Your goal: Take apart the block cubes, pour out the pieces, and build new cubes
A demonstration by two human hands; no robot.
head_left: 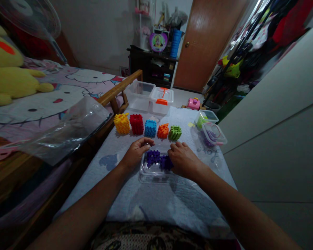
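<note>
A clear plastic box point(156, 178) lies before me on the cloth-covered surface. Two groups of purple interlocking plastic blocks point(153, 157) sit in it, side by side. My left hand point(138, 150) curls around the box's far left corner, thumb and fingers at the rim. At the right side of the box, my right hand point(184, 158) is closed, its fingers bent against the right purple block point(166, 162); its fingertips are partly hidden. Behind the box stand stacks of similar blocks: yellow point(122, 124), red point(136, 124), blue point(150, 128), orange point(163, 131) and green point(175, 133).
At the far end are an open clear bin point(139, 95) and a lidded one with orange latches point(161, 100). Two small tubs, one with green pieces point(207, 118) and one with purple point(214, 134), stand right. A wooden bed rail point(120, 90) borders the left; a white cabinet point(276, 121) the right.
</note>
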